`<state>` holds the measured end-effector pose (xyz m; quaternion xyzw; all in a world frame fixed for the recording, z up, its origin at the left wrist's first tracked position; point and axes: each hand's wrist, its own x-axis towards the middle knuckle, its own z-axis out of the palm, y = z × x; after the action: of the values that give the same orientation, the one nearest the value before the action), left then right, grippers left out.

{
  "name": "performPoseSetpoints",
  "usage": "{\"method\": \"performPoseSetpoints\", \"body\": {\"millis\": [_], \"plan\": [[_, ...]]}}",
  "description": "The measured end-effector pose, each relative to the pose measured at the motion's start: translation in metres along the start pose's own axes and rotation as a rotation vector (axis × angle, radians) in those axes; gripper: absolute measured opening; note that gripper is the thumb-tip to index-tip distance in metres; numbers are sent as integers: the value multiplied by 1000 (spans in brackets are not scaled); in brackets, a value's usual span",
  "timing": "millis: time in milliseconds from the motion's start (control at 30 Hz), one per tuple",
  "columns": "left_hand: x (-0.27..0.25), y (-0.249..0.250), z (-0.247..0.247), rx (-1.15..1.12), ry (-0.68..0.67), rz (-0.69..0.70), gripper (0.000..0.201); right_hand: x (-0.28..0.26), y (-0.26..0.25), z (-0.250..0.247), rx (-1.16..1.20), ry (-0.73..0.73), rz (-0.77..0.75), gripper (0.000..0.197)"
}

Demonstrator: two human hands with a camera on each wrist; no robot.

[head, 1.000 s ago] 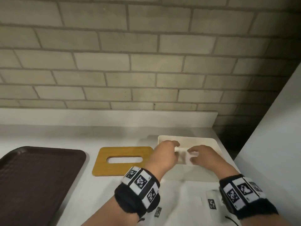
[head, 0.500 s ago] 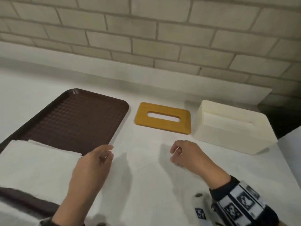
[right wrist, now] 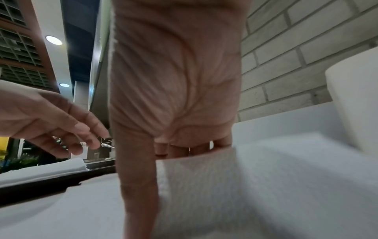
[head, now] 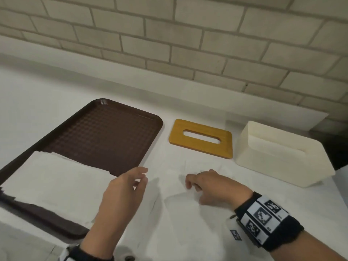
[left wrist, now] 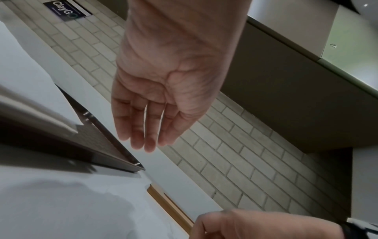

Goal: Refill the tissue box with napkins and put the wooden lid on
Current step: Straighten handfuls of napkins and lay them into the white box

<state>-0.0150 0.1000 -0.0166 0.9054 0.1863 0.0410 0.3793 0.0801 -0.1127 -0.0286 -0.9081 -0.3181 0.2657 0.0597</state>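
A white counter [head: 56, 102] runs below a pale brick wall [head: 188, 34]. At about nine o'clock from the middle of the head view lies a dark brown tray [head: 105, 136], and a stack of white napkins [head: 47, 178] rests on its near end, at roughly eight o'clock. The left hand [head: 124, 189] hovers at the stack's right edge with its fingers loosely extended and nothing in it; the left wrist view shows the palm slack and empty above the tray. At about one o'clock the wooden lid [head: 201, 138], with its long oval slot, lies flat on the counter between the tray and the cream tissue box [head: 282, 157], which stands at about three o'clock, uncovered, with white paper showing inside. A single napkin [head: 188, 204] is spread on the counter at about five o'clock. The right hand [head: 216, 187] rests on it, and the right wrist view shows the fingers curled over a raised fold of this napkin, grasping it.
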Motion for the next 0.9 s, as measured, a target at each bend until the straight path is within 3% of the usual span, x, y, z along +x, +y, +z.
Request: {"method": "performPoseSetpoints", "body": {"millis": [133, 200, 267, 367, 433, 500, 600, 700, 800, 900], "plan": [[2, 7, 8, -175, -27, 26, 18, -5, 5, -19, 175, 89, -14, 3], [0, 14, 12, -359, -49, -5, 17, -14, 6, -35, 423, 242, -4, 11], [-1, 19, 17, -586, -82, -13, 36, -22, 7, -46, 735, 398, 29, 16], [-1, 27, 27, -832, -165, -10, 64, -27, 6, -51, 1235, 441, 47, 19], [-2, 36, 30, -913, -249, -26, 58, -26, 0, -48, 1424, 404, 26, 35], [-1, 46, 31, -985, -281, -74, 40, -24, -11, -44, 1466, 348, 5, 37], [1, 46, 30, -1007, -228, -171, 21, -19, -22, -39, 1342, 339, 7, 17], [4, 34, 19, -1043, -179, -208, 22, -11, -15, -33, 908, 427, 29, 9], [7, 13, 3, -1112, -76, -261, 23, -5, -8, -15, 235, 247, -97, 36], [9, -5, -14, -1151, -26, -289, 38, -1, -11, 4, -157, 86, -330, 57]]}}
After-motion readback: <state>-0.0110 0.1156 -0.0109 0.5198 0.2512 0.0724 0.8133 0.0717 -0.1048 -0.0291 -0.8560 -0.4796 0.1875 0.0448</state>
